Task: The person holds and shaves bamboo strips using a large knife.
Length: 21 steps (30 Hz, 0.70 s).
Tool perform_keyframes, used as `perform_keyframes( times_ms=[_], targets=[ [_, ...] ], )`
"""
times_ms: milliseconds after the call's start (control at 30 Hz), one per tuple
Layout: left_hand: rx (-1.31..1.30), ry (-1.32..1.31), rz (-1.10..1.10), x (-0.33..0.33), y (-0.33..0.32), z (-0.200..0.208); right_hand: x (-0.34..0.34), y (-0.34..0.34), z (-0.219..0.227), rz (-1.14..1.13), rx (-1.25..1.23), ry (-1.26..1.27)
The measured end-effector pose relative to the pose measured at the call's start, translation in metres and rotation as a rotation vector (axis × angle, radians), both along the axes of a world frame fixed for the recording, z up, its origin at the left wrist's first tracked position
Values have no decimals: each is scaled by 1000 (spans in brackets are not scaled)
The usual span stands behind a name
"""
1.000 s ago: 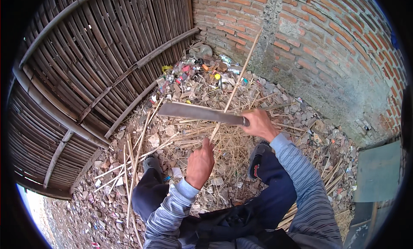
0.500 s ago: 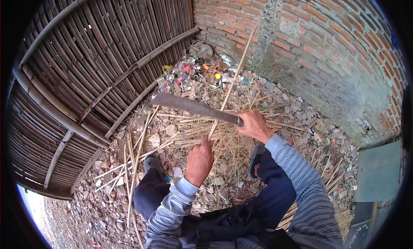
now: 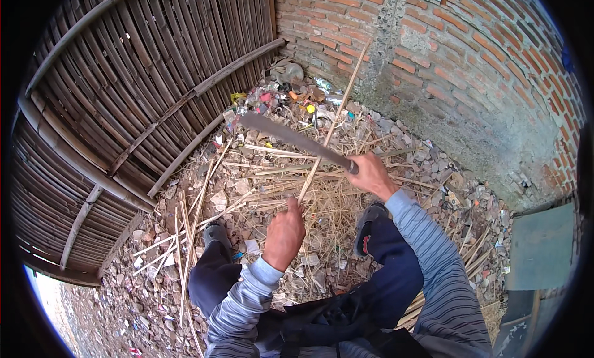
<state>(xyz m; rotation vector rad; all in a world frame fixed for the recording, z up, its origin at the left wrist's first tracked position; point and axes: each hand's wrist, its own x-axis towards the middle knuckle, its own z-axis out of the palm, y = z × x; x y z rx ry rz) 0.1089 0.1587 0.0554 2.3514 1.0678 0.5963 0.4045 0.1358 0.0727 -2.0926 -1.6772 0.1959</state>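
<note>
My right hand [image 3: 371, 174] is wrapped round the handle of a machete [image 3: 291, 136], whose long dark blade points away to the upper left. My left hand [image 3: 285, 233] grips the near end of a long thin bamboo strip [image 3: 339, 115], which slants up and away toward the brick wall. Blade and strip cross a little ahead of my hands; whether they touch I cannot tell. The blade is slightly smeared by motion. Below them lies a heap of pale shavings and split strips [image 3: 272, 188].
A bamboo slat wall [image 3: 154, 67] stands on the left and a brick wall [image 3: 445, 67] on the right. Litter [image 3: 291, 98] fills the corner between them. More strips [image 3: 184, 259] lie by my left foot [image 3: 216, 235] on stony ground. A grey-green panel [image 3: 543, 247] leans at the right.
The machete has turned, its tip swinging away and to the right, and its handle sits slightly farther right. My left hand and the strip have stayed nearly in place.
</note>
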Motion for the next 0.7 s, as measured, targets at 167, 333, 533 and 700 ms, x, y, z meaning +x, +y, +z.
perform_keyframes(
  times_ms=[167,333,533,700],
  targets=[
    [21,-2,0,2,-5,1,-2,1,-2,216,197,-155],
    [42,50,-40,0,-13,-1,63,11,-6,-165,131,-40],
    [-53,10,-63,-3,-15,6,31,-5,0,-83,17,0],
    [-10,1,-71,2,-18,7,18,-6,-3,221,206,-97]
  ],
)
